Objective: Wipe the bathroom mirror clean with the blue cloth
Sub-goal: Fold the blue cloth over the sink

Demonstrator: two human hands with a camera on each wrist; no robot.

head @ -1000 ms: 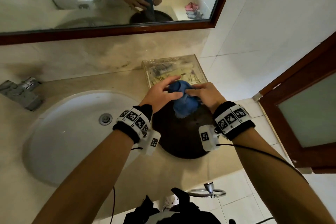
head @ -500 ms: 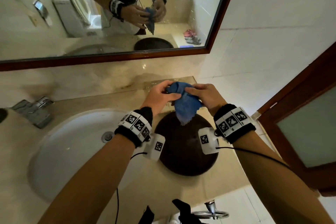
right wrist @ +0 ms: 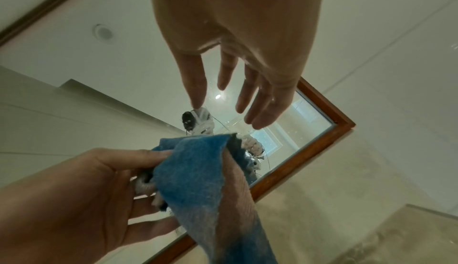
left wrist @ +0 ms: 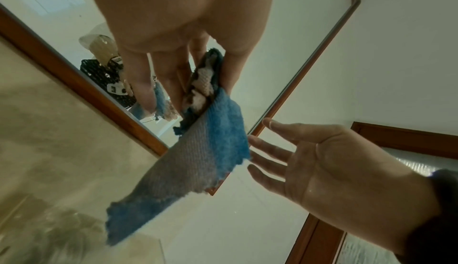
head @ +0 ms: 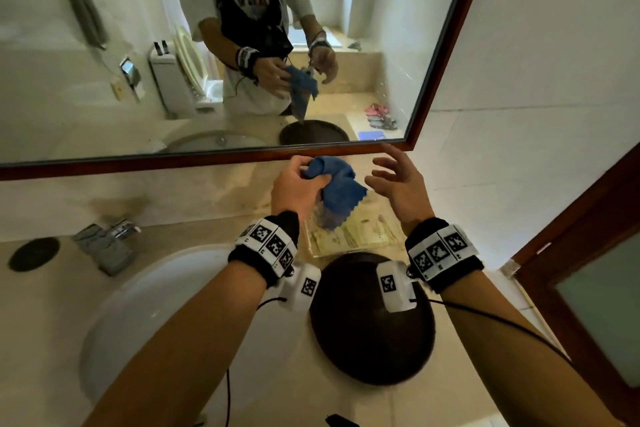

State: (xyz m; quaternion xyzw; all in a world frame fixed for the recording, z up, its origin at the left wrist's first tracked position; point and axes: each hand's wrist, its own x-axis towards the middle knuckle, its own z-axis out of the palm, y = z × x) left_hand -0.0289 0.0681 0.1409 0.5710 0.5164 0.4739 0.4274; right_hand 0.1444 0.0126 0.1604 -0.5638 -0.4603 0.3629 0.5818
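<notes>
The blue cloth (head: 337,189) hangs bunched from my left hand (head: 298,188), which grips its top just below the mirror's (head: 104,87) brown wooden frame (head: 145,163). In the left wrist view the cloth (left wrist: 198,156) droops from my curled fingers (left wrist: 158,84). My right hand (head: 398,180) is beside the cloth, a little apart, fingers spread and holding nothing. The right wrist view has that open hand (right wrist: 238,84) above the cloth (right wrist: 198,180) and the mirror's lower right corner (right wrist: 342,127).
A white sink (head: 145,315) with a chrome tap (head: 107,243) lies at the left of the beige counter. A dark round bowl (head: 370,340) sits below my wrists, a clear tray (head: 349,232) behind it. A wooden door (head: 588,270) stands at the right.
Both hands rose with the cloth towards the mirror's lower edge. My right hand let go of the cloth and opened; the left alone holds it now.
</notes>
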